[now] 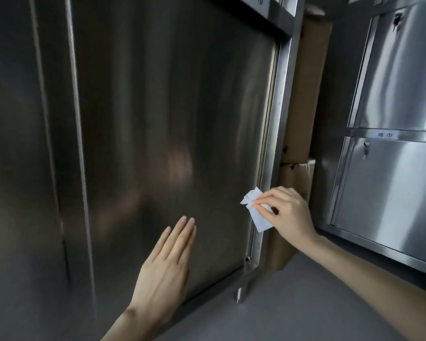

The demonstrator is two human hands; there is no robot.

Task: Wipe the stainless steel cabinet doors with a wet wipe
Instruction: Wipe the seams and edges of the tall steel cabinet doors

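Note:
A large stainless steel cabinet door (172, 114) fills the middle of the head view, with streaky reflections on it. My right hand (287, 211) pinches a small white wet wipe (257, 212) against the door's lower right edge, by the frame. My left hand (166, 264) is held flat with straight fingers near the lower part of the same door; whether it touches the steel cannot be told.
Another steel panel (20, 168) stands to the left. Brown cardboard rolls (305, 99) fill the gap to the right of the frame. A second steel cabinet (389, 183) with labelled doors and key locks stands at right. Grey floor (293, 311) lies below, with a cabinet foot (239, 294).

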